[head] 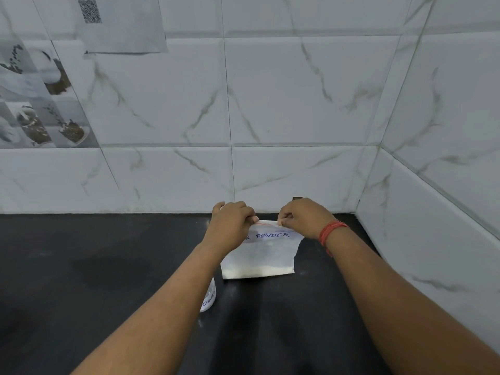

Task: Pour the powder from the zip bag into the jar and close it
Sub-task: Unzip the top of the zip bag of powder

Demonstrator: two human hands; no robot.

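A: Status?
B: Left hand (232,223) and right hand (300,219) both pinch the zip bag (259,255) top, held upright above the counter (81,266). Powder low in bag.
A: Jar?
B: Jar (209,297) beside left forearm, mostly hidden. Pouring or resealing—cannot tell.

The left forearm (173,293) hides most of the jar (209,297).

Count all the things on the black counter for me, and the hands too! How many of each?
Hands: 2, left hand and right hand, both pinching the bag's top.
Zip bag: 1.
Jar: 1, mostly hidden behind the left arm.
Total: 4.
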